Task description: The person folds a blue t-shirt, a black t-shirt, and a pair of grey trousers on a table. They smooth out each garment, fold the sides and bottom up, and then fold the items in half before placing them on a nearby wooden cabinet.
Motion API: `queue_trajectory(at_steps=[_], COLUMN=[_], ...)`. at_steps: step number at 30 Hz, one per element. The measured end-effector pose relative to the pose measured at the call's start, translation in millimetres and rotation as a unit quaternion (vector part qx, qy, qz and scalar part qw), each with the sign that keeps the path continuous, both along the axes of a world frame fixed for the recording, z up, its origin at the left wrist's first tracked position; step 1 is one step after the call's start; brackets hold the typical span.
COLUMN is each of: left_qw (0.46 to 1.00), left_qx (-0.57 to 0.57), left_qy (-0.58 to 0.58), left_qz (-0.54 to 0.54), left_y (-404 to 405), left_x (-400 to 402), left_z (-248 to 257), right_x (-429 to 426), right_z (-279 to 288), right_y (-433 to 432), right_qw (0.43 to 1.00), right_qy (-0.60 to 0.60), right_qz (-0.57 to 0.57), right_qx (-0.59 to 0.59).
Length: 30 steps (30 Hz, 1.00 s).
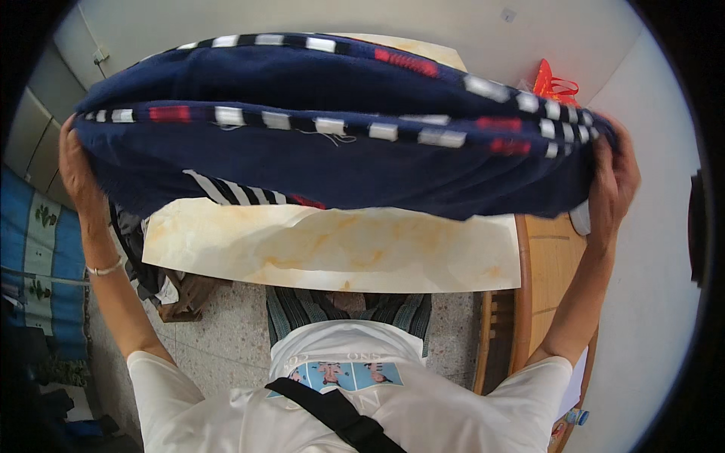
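Observation:
A navy cloth (351,170) with bands of white, black and red blocks is stretched wide between my hands, folded over itself in layers. My left hand (76,164) grips its left end, the fingertips partly hidden behind the cloth. At the right end my right hand (614,170) is closed on the gathered edges. Loose white threads hang from the middle band. Beneath the cloth lies a cream, marbled tabletop sheet (340,249), its middle part covered from view.
A wooden bench or chair (552,272) stands at the right by the wall. A red bag (552,85) is behind the cloth's right end. Dark clothes (141,260) are piled left of the table. A blue and white curtain or cloth (42,249) is at far left.

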<state>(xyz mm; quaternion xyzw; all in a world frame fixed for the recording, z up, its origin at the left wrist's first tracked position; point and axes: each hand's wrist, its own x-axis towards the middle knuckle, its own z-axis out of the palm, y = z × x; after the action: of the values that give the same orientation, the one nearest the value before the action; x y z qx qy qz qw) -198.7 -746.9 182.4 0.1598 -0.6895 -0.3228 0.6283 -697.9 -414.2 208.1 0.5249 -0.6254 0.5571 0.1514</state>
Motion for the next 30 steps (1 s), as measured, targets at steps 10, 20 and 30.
queue_trajectory(at_steps=[10, 20, 30], left_qw=[0.959, 0.912, 0.884], left_qx=[-0.067, -0.207, -0.05], left_qy=[-0.254, -0.338, -0.464], left_qz=[0.103, 0.105, 0.008], left_y=[-67, -4, 57], left_x=[-15, 21, -37], left_z=[-12, -71, -108], right_x=[-60, -17, 42], right_z=[-11, -86, -137], right_y=[-74, -10, -17], right_qw=[0.997, 0.981, 0.948], right_qy=[0.033, 0.17, 0.146], right_qz=[0.023, 0.009, 0.048], right_qx=[0.068, 0.097, 0.28])
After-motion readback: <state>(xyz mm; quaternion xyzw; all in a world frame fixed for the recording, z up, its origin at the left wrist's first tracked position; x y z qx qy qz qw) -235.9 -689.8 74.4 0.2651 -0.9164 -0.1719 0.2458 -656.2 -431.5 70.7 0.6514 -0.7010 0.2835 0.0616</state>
